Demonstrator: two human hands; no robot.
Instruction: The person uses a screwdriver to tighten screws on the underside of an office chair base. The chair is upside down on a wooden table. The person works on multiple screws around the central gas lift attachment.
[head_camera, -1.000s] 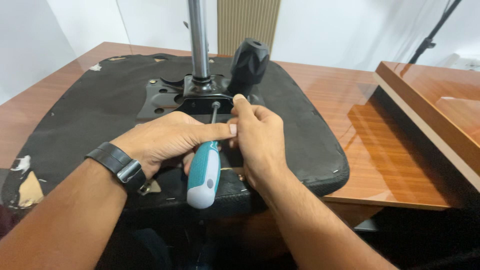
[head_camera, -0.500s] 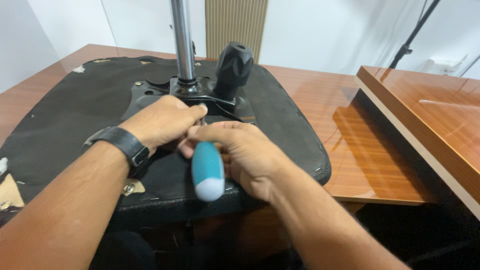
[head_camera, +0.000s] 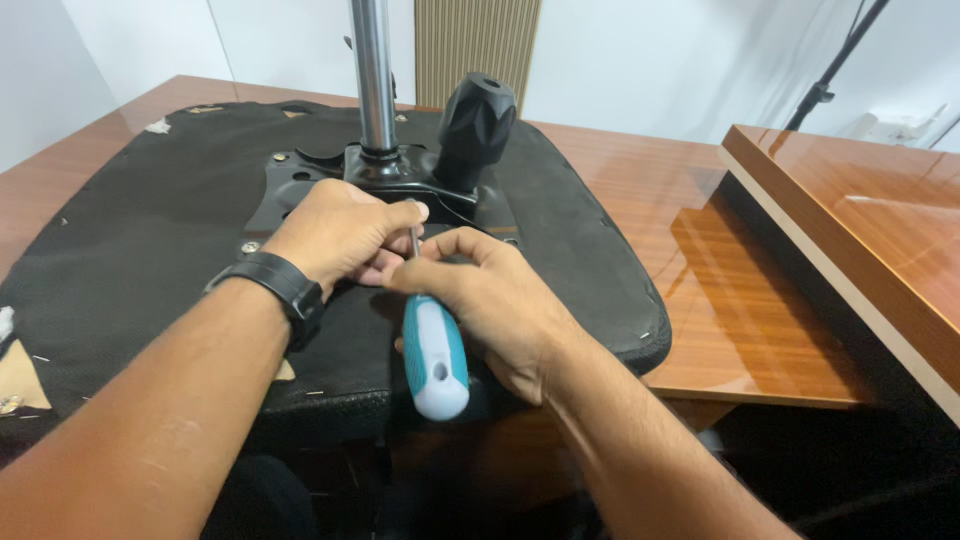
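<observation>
An upturned black chair seat (head_camera: 150, 250) lies on a wooden table (head_camera: 740, 310). A black metal plate (head_camera: 300, 190) is bolted to its underside, with a chrome column (head_camera: 375, 75) rising from it and a black knob (head_camera: 475, 125) beside that. My right hand (head_camera: 490, 300) grips a screwdriver with a teal and white handle (head_camera: 435, 360); its metal shaft points down at the plate. My left hand (head_camera: 340, 235), a black watch on the wrist, pinches the shaft near its tip with the fingers resting on the plate.
A raised wooden desk section (head_camera: 860, 210) stands to the right. A black stand (head_camera: 830, 70) rises at the back right. Torn patches (head_camera: 20, 370) show at the seat's left edge. White walls and a ribbed panel (head_camera: 475, 45) lie behind.
My right hand has shifted its grip on the screwdriver handle while my left keeps steadying the shaft. The view moved slightly; the tool stays at the same spot on the plate.
</observation>
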